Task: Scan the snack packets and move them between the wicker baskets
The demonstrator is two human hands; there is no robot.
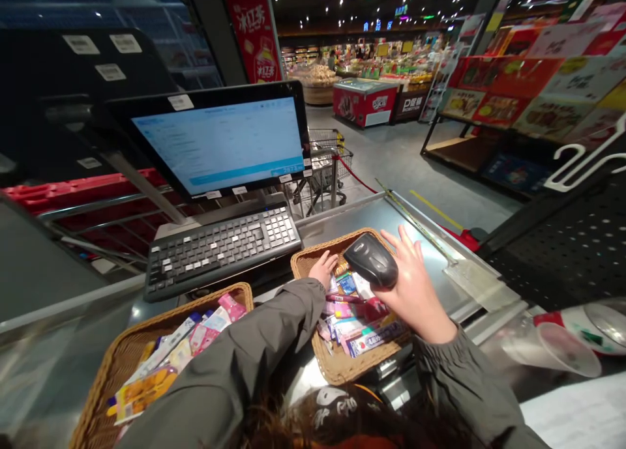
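My right hand (415,286) holds a black handheld barcode scanner (370,259) above a woven basket (337,371). Some of its fingers stretch past the scanner's far side, and the scanner's handle is hidden. Inside that basket's far left part is my left hand (323,269), fingers apart and pointing toward a small brownish item (341,266). Small packaged goods fill the basket, among them a long white and blue packet (375,339) near its front edge. The scanner and my right hand cover part of these goods.
A second woven basket (92,397) with packets stands at the left, partly under my left sleeve. Beyond lie a keyboard (225,247) and a lit monitor (220,143). At right are a clear plastic cup (562,348) and a flat translucent piece (482,283). A shopping cart (323,169) stands behind.
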